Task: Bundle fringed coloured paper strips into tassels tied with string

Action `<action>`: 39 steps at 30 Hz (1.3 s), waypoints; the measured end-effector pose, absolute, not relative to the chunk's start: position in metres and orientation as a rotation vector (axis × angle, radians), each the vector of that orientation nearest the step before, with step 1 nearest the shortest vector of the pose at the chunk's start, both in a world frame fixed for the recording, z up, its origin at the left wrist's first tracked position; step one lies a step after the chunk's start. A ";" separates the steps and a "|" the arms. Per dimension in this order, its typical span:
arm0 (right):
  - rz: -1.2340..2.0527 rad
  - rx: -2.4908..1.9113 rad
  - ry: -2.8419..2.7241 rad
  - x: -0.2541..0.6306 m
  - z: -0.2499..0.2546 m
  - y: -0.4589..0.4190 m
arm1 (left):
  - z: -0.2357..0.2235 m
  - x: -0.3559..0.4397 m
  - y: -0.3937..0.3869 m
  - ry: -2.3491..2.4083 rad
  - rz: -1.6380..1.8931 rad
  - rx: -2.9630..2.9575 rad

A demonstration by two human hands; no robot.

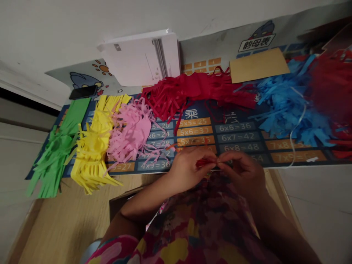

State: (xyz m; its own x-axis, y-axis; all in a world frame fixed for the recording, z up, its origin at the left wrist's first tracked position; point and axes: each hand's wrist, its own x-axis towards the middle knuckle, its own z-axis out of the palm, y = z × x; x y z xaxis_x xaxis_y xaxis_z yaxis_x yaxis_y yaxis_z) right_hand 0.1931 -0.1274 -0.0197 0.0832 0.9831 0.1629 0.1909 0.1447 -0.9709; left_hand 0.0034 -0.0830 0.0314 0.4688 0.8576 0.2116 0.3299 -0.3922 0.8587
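Close to the table's front edge, my left hand (187, 165) is closed around a small red fringed paper piece (202, 162). Orange-red strips poke out behind its knuckles. My right hand (244, 171) pinches with thumb and forefinger right at my left fingertips. Whatever lies in that pinch is too small and dark to make out. Beyond my hands lies a heap of red fringed tissue paper (196, 88). Pink fringed paper (133, 126) is left of my hands, and blue fringed paper (294, 104) spreads to the right.
Yellow fringed paper (95, 143) and green fringed paper (59, 148) hang over the front edge at left. A phone (83, 92), a white paper stack (137, 60) and a tan card (258, 66) sit toward the wall. A white string (298, 123) crosses the blue paper.
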 end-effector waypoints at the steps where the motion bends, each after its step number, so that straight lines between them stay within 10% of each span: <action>1: 0.919 -1.286 -1.327 0.192 -0.020 -0.128 | 0.031 0.003 -0.083 0.997 0.855 1.900; 39: 0.691 -1.263 -1.572 0.199 -0.002 -0.127 | 0.026 0.005 -0.074 0.758 1.107 2.260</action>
